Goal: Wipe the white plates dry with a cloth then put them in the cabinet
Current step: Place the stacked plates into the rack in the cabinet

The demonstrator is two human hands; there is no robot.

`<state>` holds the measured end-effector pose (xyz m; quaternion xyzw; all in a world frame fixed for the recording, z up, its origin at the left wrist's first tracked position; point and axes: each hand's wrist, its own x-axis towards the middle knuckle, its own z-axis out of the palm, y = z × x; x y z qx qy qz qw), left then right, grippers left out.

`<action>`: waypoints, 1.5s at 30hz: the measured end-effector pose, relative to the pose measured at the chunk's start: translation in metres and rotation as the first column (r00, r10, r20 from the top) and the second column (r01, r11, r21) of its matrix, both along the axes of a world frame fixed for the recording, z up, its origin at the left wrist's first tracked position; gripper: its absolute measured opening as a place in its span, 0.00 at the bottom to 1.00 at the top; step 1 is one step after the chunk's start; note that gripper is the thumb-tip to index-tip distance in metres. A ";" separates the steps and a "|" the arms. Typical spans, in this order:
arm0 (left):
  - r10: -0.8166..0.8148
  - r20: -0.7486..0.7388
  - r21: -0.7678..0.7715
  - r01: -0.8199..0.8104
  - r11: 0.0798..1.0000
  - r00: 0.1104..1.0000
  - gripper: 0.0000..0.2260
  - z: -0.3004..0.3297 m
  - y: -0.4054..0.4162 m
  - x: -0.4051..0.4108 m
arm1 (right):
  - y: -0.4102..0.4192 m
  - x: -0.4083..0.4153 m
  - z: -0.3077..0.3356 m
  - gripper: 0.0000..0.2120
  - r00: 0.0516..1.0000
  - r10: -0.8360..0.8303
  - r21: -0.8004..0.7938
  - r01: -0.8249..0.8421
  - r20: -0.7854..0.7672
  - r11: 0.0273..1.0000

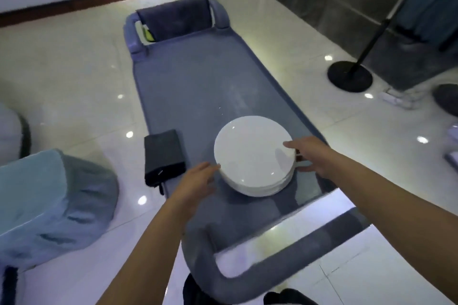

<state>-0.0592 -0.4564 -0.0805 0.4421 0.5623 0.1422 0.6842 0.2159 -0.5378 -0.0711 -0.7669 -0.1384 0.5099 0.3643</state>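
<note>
A stack of white plates sits on the near part of a grey cart top. My left hand reaches to the stack's left edge, fingertips touching the rim. My right hand is at the stack's right edge, with the index finger lying over the top plate's rim and the thumb lower at the side of the stack. A folded dark cloth lies on the cart's left edge, just left of my left hand.
The cart has a grey handle bar near me and another at the far end with a dark towel draped over it. Blue-grey cushioned seats stand at the left. A black round stand base and another person are at the right.
</note>
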 end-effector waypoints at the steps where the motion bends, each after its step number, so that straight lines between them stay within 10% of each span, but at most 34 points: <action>1: -0.028 0.047 -0.026 0.030 0.999 0.998 0.04 -0.003 0.011 0.005 | 0.005 0.000 0.000 0.13 0.999 -0.040 -0.015 0.040 -0.008 0.999; 25: -0.167 0.112 -0.273 0.192 0.943 0.980 0.06 -0.032 0.088 0.017 | -0.005 -0.062 0.015 0.18 0.870 -0.488 -0.168 0.472 -0.067 0.865; 45: -0.152 0.023 -0.127 0.154 0.980 0.988 0.08 0.029 0.066 0.020 | -0.030 -0.071 0.033 0.16 0.884 -0.450 0.178 0.467 -0.128 0.866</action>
